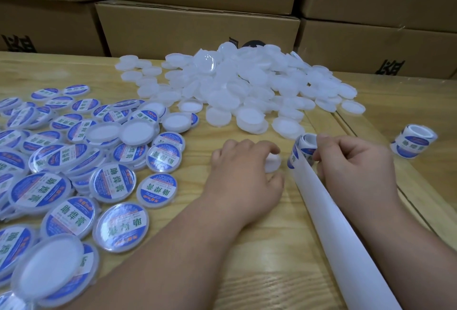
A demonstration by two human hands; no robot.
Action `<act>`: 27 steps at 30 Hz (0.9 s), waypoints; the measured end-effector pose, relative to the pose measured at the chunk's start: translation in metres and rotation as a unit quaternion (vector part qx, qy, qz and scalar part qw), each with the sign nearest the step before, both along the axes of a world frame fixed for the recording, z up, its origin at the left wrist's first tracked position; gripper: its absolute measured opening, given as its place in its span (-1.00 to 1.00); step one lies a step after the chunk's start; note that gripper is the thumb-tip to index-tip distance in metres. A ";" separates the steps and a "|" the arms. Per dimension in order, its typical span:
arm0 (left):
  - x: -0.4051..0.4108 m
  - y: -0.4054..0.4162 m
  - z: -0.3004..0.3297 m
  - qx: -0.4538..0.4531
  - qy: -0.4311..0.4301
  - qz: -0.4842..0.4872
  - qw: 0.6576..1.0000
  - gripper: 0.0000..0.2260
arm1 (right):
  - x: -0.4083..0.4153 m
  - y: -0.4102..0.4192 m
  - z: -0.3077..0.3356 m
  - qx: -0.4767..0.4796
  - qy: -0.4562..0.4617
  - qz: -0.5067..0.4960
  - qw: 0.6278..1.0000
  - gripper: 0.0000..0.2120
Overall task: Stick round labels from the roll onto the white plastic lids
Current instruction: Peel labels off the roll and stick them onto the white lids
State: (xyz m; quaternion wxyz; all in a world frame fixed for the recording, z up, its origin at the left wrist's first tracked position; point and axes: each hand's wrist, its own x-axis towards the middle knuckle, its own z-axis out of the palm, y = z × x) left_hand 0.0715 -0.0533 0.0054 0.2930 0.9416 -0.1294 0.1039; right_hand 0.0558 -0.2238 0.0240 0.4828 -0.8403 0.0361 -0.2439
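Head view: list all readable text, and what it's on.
"助焊膏": large green characters on the round labels of the labelled lids, reading upside down from here.
Same label design shows on the roll in the right hand and on the spare roll; partly hidden.
Small print on the labels: too small to read.
Black characters on the cardboard boxes: cropped, unreadable.

White lids [237,87] beyond the fingers; left of them, labelled lids [116,183] wear blue rings with green characters. Pale wood-grain table [272,272], brown boxes [197,25] with black print.
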 end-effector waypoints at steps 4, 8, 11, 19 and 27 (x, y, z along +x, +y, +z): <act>0.001 0.000 -0.003 -0.012 0.009 0.009 1.000 -0.56 | -0.001 0.003 0.001 -0.012 0.026 0.008 1.000 -0.40; 0.003 0.001 -0.004 0.010 0.002 0.006 1.000 -0.53 | -0.001 0.002 0.000 -0.035 0.051 0.021 0.998 -0.34; 0.004 0.001 -0.005 -0.013 -0.015 0.003 1.000 -0.57 | -0.001 0.002 0.001 -0.055 0.055 0.039 0.996 -0.38; 0.012 0.012 0.013 -0.593 0.095 -0.044 0.798 -0.72 | -0.001 0.002 0.000 -0.036 0.053 0.072 0.995 -0.25; 0.018 0.018 0.017 -0.631 0.159 -0.017 0.759 -0.74 | 0.000 0.002 -0.001 -0.031 0.057 0.088 0.994 -0.23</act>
